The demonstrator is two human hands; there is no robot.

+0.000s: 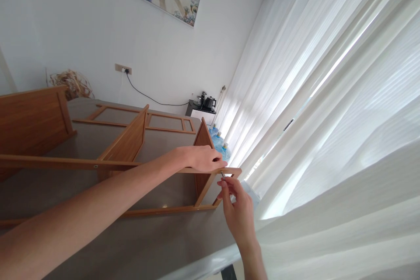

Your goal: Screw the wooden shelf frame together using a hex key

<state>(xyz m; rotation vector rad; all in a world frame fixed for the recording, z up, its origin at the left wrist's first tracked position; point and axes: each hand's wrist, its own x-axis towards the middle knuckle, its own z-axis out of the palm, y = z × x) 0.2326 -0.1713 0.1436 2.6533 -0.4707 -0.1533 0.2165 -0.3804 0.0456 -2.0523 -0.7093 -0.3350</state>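
While the wooden shelf (127, 138) lies on the grey table (160, 142), the right hand (238, 208) pinches a small metal piece (223, 175), perhaps a key, near a rail (235, 170) end. The left hand (201, 158) rests on that rail, fingers (222, 164) curled, partly hidden, grip unclear; the shelf's left end runs out of view.

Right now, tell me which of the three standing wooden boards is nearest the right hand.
The rightmost board, partly hidden behind the left hand. The middle board and left board both stand farther from the right hand, toward the picture's left.
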